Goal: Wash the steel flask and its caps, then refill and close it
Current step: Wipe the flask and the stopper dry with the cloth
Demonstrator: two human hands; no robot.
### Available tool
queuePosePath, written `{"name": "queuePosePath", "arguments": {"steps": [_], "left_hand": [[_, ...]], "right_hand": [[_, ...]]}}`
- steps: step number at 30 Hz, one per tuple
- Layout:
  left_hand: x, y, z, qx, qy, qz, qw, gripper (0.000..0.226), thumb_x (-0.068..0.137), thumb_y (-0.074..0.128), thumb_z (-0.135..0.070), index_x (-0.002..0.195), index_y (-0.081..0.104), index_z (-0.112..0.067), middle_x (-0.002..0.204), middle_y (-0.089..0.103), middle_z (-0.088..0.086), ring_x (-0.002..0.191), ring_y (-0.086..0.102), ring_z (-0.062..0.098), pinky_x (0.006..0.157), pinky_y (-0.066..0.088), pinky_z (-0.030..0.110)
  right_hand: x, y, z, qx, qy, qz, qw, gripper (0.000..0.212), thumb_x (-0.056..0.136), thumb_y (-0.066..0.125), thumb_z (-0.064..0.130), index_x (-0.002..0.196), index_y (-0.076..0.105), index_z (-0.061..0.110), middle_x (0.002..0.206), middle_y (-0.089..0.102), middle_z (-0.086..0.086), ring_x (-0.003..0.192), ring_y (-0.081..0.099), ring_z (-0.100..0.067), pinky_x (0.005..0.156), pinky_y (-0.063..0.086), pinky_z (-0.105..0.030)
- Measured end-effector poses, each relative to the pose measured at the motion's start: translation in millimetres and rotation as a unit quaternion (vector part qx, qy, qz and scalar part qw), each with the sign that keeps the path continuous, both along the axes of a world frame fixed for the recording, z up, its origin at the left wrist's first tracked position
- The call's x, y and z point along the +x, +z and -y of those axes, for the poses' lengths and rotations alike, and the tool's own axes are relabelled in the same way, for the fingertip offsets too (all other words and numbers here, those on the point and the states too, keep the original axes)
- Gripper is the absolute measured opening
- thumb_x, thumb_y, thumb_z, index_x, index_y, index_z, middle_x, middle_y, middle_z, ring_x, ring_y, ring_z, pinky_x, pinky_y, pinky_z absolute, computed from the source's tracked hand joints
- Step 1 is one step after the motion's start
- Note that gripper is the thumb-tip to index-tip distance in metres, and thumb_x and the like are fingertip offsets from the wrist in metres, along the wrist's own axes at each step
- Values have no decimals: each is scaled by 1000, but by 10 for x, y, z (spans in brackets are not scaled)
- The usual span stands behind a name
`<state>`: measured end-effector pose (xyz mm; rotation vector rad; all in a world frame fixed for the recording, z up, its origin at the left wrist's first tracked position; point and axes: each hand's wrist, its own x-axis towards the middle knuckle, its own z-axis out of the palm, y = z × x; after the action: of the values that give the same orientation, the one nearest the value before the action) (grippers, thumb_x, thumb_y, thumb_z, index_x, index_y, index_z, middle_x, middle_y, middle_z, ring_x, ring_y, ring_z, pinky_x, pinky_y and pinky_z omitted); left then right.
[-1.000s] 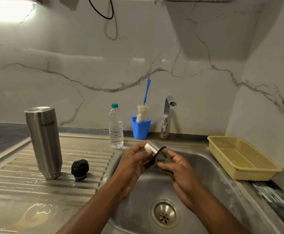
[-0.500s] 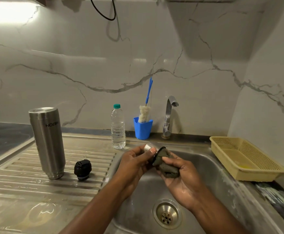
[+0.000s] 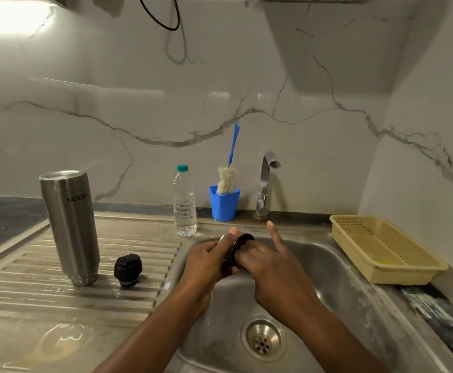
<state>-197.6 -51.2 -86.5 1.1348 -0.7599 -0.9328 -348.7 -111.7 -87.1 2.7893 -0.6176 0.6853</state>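
Observation:
The steel flask (image 3: pixel 70 227) stands upside down on the ribbed drainboard at the left. A black inner cap (image 3: pixel 128 269) lies just right of it. Over the sink, my left hand (image 3: pixel 206 262) grips the steel outer cap (image 3: pixel 244 238), whose black rim faces right. My right hand (image 3: pixel 274 267) is pushed against the cap's mouth with its index finger sticking up. The other fingers curl round a dark scrub pad that is mostly hidden between the hands.
The steel sink (image 3: pixel 327 265) has a drain (image 3: pixel 263 337) below my hands and a tap (image 3: pixel 265 179) behind, not running. A water bottle (image 3: pixel 184 203) and a blue cup with a bottle brush (image 3: pixel 224 204) stand at the back. A yellow basket (image 3: pixel 381 249) sits right.
My right hand has moved from under the cap up against its mouth, index finger now raised. The scrub pad, plainly visible before, is now mostly covered. My left hand keeps its grip.

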Motion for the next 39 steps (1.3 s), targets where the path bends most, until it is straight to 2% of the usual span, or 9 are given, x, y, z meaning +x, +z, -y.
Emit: {"name": "queuePosePath", "arguments": {"steps": [5, 8, 10, 12, 21, 25, 30, 34, 39], "left_hand": [[15, 12, -1, -22, 0, 7, 1000, 43, 86, 80, -40, 105, 80, -1, 102, 79, 23, 102, 77, 37, 98, 60, 54], [42, 16, -15, -38, -12, 10, 999, 35, 89, 79, -32, 103, 80, -1, 104, 77, 27, 105, 74, 44, 99, 59, 56], [58, 33, -18, -47, -14, 9, 999, 34, 89, 79, -29, 105, 78, 1, 104, 77, 26, 104, 74, 44, 97, 61, 53], [53, 34, -4, -53, -16, 8, 998, 32, 90, 78, -26, 107, 77, 1, 106, 77, 25, 106, 74, 42, 97, 61, 48], [225, 17, 20, -58, 68, 8, 996, 39, 80, 83, -33, 109, 76, -7, 100, 79, 14, 103, 77, 32, 93, 63, 43], [189, -55, 46, -42, 54, 30, 997, 50, 79, 85, -38, 120, 74, -12, 105, 80, 9, 102, 78, 24, 98, 61, 49], [176, -111, 83, -37, 46, 60, 996, 74, 70, 87, -49, 134, 67, -18, 110, 79, 5, 103, 77, 20, 98, 61, 48], [143, -101, 93, -49, 35, 57, 997, 65, 74, 85, -43, 133, 67, -20, 110, 79, 8, 104, 77, 23, 98, 60, 49], [143, -178, 158, -49, 47, 59, 996, 75, 67, 96, -50, 131, 70, -20, 109, 78, 11, 105, 77, 27, 98, 60, 51]], "right_hand": [[112, -13, -147, 179, -13, 126, 976, 56, 88, 53, 0, 133, 62, 32, 123, 68, 17, 121, 53, 6, 131, 5, -36], [69, 143, -233, 503, 1, 263, 823, 50, 95, 60, -3, 124, 69, 37, 113, 76, 12, 115, 66, -9, 109, 48, -30], [10, 176, -174, 661, 41, 324, 676, 43, 93, 61, -6, 123, 73, 22, 113, 78, -8, 107, 72, -24, 98, 56, -36], [-39, 193, -95, 725, 65, 357, 585, 41, 90, 58, -8, 122, 74, 10, 117, 75, -20, 102, 71, -27, 94, 55, -38], [-264, 237, 107, 774, 23, 474, 418, 43, 87, 61, 3, 130, 66, 6, 121, 73, -24, 118, 67, -40, 99, 54, -52], [-293, 325, 89, 770, 1, 485, 414, 28, 96, 64, 14, 122, 70, 5, 114, 77, -20, 107, 72, -34, 83, 57, -46], [-528, 491, 437, 732, 7, 492, 471, 41, 90, 65, 4, 131, 66, 3, 126, 71, -22, 109, 72, -35, 83, 64, -42], [-905, 753, 855, 647, -34, 505, 571, 36, 90, 64, -6, 126, 65, -5, 114, 74, -25, 99, 75, -35, 74, 65, -40], [-1360, 927, 1396, 470, -243, 419, 738, 33, 88, 72, -5, 114, 73, 14, 114, 73, -10, 86, 74, -25, 59, 61, -35]]}}
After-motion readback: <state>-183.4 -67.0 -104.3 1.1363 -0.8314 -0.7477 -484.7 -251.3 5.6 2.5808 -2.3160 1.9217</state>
